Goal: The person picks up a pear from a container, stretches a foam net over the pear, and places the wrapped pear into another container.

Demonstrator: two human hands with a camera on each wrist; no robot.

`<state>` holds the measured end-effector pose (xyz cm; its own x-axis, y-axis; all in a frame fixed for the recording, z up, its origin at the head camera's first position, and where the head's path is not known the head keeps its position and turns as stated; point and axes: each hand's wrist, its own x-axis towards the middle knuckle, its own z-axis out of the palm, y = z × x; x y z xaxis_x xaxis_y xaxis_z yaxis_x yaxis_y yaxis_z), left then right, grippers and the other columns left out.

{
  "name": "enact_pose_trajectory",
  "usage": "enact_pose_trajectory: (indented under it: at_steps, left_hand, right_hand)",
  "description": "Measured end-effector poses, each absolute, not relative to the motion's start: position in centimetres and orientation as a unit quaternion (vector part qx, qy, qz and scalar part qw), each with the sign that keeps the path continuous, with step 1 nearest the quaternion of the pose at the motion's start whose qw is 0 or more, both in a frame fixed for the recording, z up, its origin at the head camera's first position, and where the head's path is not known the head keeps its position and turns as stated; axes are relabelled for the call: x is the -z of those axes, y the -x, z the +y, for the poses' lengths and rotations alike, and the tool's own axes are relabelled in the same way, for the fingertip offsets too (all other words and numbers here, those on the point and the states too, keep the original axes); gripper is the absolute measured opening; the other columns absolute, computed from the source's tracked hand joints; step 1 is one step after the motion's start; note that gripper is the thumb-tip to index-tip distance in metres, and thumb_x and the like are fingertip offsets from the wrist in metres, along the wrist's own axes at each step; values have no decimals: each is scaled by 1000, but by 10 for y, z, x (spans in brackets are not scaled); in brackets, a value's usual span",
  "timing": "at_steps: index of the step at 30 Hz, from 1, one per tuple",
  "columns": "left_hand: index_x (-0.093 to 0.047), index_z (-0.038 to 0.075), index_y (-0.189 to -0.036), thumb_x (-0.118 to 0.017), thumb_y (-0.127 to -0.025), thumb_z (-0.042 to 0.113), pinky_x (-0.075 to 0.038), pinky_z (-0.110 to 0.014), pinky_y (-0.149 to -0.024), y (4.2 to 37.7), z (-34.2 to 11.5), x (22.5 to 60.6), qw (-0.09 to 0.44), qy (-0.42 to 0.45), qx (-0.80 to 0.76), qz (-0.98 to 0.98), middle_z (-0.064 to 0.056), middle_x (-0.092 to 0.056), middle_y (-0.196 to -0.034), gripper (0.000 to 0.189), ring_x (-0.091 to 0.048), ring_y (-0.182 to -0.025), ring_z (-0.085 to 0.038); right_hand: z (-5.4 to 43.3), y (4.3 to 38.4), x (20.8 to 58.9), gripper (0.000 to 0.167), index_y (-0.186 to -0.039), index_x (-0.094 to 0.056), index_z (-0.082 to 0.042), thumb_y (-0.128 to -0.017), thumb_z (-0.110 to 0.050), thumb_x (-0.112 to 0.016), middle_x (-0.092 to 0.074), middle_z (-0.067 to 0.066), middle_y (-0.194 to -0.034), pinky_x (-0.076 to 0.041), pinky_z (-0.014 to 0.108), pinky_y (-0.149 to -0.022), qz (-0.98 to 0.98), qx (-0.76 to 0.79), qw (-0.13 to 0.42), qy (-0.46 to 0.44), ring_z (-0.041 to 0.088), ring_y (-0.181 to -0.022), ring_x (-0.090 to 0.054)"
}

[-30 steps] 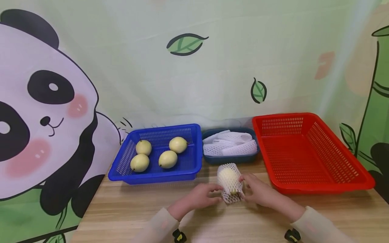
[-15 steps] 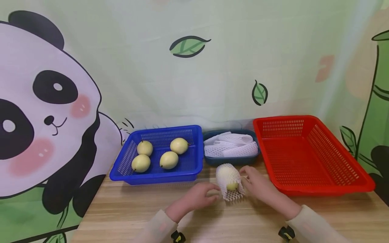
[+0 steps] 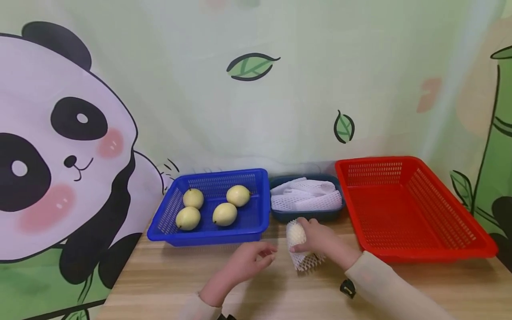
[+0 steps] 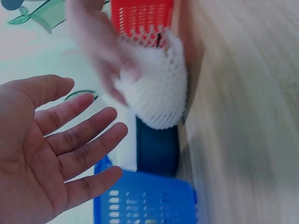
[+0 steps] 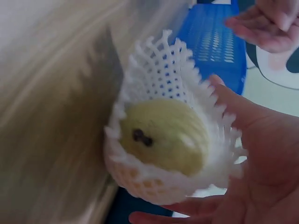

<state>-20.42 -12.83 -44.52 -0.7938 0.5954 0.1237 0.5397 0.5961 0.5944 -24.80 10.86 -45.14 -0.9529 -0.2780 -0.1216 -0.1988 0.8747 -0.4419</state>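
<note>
My right hand (image 3: 320,239) grips a pale yellow pear (image 5: 163,135) wrapped in a white foam net (image 3: 296,235), low over the wooden table. In the right wrist view, the stem end shows through the net's frilled open mouth. Thumb and fingers lie around the net's sides. My left hand (image 3: 249,261) is apart from the pear, to its left, with nothing in it. The left wrist view shows the left hand's fingers (image 4: 88,154) spread and slightly bent.
At the back left stands a blue basket (image 3: 218,238) holding several bare pears (image 3: 225,214). Beside it, a dark blue tray (image 3: 308,217) holds several folded foam nets (image 3: 320,201). A large red basket (image 3: 400,200) stands on the right of the table (image 3: 160,284).
My right hand has closed around the netted pear from the right. My left hand has drawn away to the left. The head view has shifted slightly.
</note>
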Motion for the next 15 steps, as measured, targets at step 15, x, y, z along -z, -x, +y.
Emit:
enact_pose_trajectory:
  at_steps: [15]
  left_hand:
    - [-73,2,-110,-64,-100,14,-58,-36,-84,207,-142,438,8,-289,-332,898,-10,-77,-103,18,-72,-92,-24]
  right_hand:
    - [106,240,487,86,-142,-46,-6,-69,-6,-91,-49,30,-125,-58,60,-86,936,330,31,121,42,-99,-61]
